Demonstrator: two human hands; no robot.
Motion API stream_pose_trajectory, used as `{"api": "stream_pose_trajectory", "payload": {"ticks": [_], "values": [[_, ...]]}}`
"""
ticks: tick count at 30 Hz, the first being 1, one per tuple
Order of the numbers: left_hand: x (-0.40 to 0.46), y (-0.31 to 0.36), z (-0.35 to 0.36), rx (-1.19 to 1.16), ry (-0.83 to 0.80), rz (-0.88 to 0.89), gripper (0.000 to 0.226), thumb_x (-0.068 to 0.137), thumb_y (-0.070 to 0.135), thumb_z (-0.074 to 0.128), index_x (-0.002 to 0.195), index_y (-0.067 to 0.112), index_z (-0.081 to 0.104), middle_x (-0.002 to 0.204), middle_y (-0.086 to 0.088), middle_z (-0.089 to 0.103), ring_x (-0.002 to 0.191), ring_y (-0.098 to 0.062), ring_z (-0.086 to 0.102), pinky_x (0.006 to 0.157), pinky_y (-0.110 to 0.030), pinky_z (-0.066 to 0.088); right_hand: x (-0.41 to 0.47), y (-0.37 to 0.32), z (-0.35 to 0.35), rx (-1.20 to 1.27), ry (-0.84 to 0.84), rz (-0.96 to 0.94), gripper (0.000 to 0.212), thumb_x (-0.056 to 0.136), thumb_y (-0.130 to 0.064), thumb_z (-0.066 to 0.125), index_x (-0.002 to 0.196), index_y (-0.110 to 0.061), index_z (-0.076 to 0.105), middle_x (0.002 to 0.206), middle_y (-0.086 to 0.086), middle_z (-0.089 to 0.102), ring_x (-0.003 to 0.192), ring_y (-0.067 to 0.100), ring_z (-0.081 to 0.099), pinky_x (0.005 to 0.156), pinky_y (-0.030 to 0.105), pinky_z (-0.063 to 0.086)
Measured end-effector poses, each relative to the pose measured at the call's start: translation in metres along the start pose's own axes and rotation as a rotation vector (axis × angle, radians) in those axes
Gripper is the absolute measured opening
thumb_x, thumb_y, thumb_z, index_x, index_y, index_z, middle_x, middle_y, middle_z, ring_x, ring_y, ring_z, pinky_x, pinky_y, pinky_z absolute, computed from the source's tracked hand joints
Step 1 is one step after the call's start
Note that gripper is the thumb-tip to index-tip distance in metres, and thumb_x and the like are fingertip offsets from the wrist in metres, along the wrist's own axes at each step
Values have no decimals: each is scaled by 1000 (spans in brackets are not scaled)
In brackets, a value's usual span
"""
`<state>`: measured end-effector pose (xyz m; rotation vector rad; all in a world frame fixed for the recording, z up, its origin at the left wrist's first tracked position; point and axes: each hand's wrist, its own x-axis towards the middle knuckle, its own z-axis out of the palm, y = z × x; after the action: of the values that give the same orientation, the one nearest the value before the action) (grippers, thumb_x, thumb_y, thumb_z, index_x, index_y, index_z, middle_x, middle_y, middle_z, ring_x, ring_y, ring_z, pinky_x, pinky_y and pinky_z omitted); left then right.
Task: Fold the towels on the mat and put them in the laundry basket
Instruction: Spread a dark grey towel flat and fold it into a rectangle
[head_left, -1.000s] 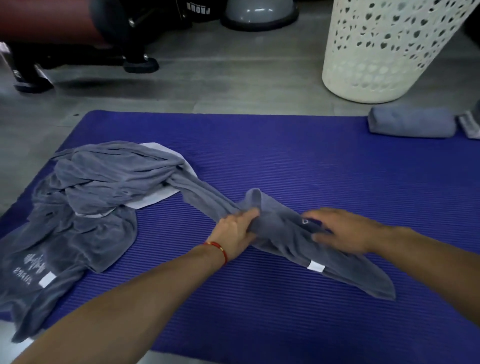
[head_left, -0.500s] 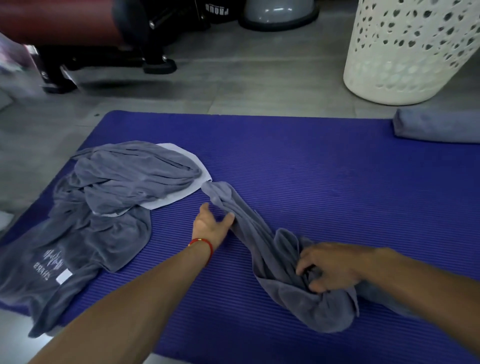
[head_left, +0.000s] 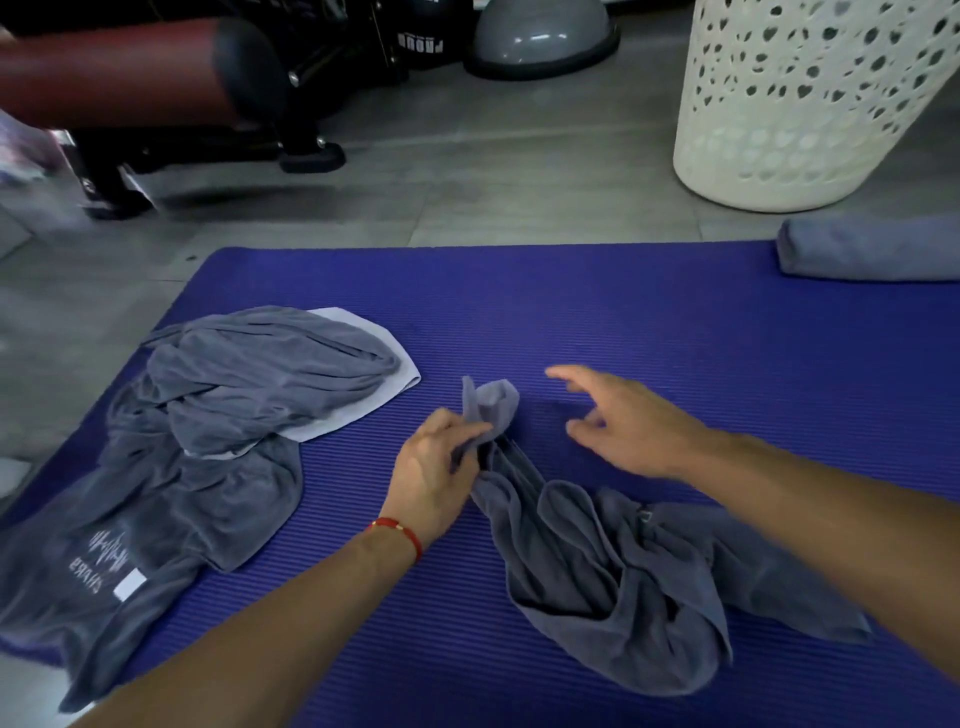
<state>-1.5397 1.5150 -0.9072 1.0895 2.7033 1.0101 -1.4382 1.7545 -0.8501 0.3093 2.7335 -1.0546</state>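
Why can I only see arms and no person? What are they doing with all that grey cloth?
The camera sits on the person's head and looks down, so you see only their two arms, as if through their eyes. There is just this one view. They are at a blue mat on the floor. The left hand, with a red string at the wrist, pinches one end of a crumpled grey towel. The right hand is open, hovering just above the mat and holding nothing. On the left lies a pile of more grey towels, not folded. A rolled towel rests at the mat's far right edge. The white basket with holes stands on the floor behind the mat.
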Motion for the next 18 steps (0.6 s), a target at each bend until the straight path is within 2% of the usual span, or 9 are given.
{"api": "stream_pose_trajectory", "payload": {"ticks": [3, 5, 7, 8, 10, 11, 14, 16, 18], "values": [[-26, 10, -28, -14, 4, 55, 29, 91, 30, 69, 117, 19, 77, 92, 14, 56, 84, -4, 57, 78, -18, 47, 22, -13, 8, -142, -190, -111, 86, 99, -18, 62, 158, -54, 11, 171, -13, 3, 150, 17, 30, 110, 36, 39], [-38, 16, -48, -60, -1, 26, 29, 88, 47, 70, 106, 26, 81, 86, 18, 60, 83, -3, 61, 75, -15, 47, 33, -27, 21, -289, -249, -205, 87, 95, -15, 63, 158, -50, 15, 169, -17, -14, 157, 16, 3, 120, 48, 26], [-45, 20, -65, -125, 0, -39, 21, 84, 45, 77, 101, 32, 81, 85, 14, 69, 82, -8, 67, 75, -24, 53, 43, -42, 38, -405, -265, -342, 71, 93, -20, 66, 155, -38, 34, 171, -10, -5, 157, 15, -1, 123, 50, 18], [-48, 21, -71, -163, 8, -86, 20, 82, 40, 79, 102, 34, 80, 86, 13, 71, 82, -9, 69, 76, -27, 55, 47, -49, 46, -447, -251, -429, 55, 92, -25, 66, 144, -31, 48, 170, -4, 13, 157, 18, 8, 123, 47, 19], [-51, 18, -80, -260, 10, -208, 29, 79, 25, 76, 107, 33, 76, 79, 8, 68, 75, -7, 66, 72, -29, 55, 53, -59, 61, -476, -191, -536, 20, 89, -29, 66, 108, -28, 59, 133, -1, 58, 135, 22, 45, 114, 42, 32], [-50, 17, -84, -315, 10, -271, 36, 76, 18, 73, 109, 31, 74, 75, 0, 64, 69, -8, 63, 67, -29, 53, 52, -62, 63, -460, -186, -526, 14, 87, -30, 64, 95, -32, 53, 108, -4, 63, 113, 21, 55, 106, 42, 40], [-47, 7, -85, -437, 33, -504, 50, 76, 3, 73, 121, 22, 65, 74, -10, 59, 68, -15, 59, 67, -33, 51, 44, -65, 62, -387, -174, -475, 21, 89, -30, 59, 87, -33, 38, 77, -7, 54, 75, 17, 52, 78, 43, 52], [-42, 2, -81, -589, -4, -711, 52, 77, 12, 80, 127, 13, 64, 83, -14, 69, 77, -18, 66, 73, -38, 55, 39, -66, 56, -395, -71, -521, 18, 93, -27, 57, 93, -28, 39, 70, -8, 51, 61, 9, 46, 60, 38, 43], [-33, 7, -78, -763, -81, -835, 35, 83, 16, 81, 115, 2, 72, 102, -24, 74, 86, -27, 69, 79, -43, 56, 32, -67, 46, -415, 37, -571, 16, 96, -26, 55, 96, -27, 39, 72, -11, 49, 58, 11, 43, 55, 33, 33]]}}
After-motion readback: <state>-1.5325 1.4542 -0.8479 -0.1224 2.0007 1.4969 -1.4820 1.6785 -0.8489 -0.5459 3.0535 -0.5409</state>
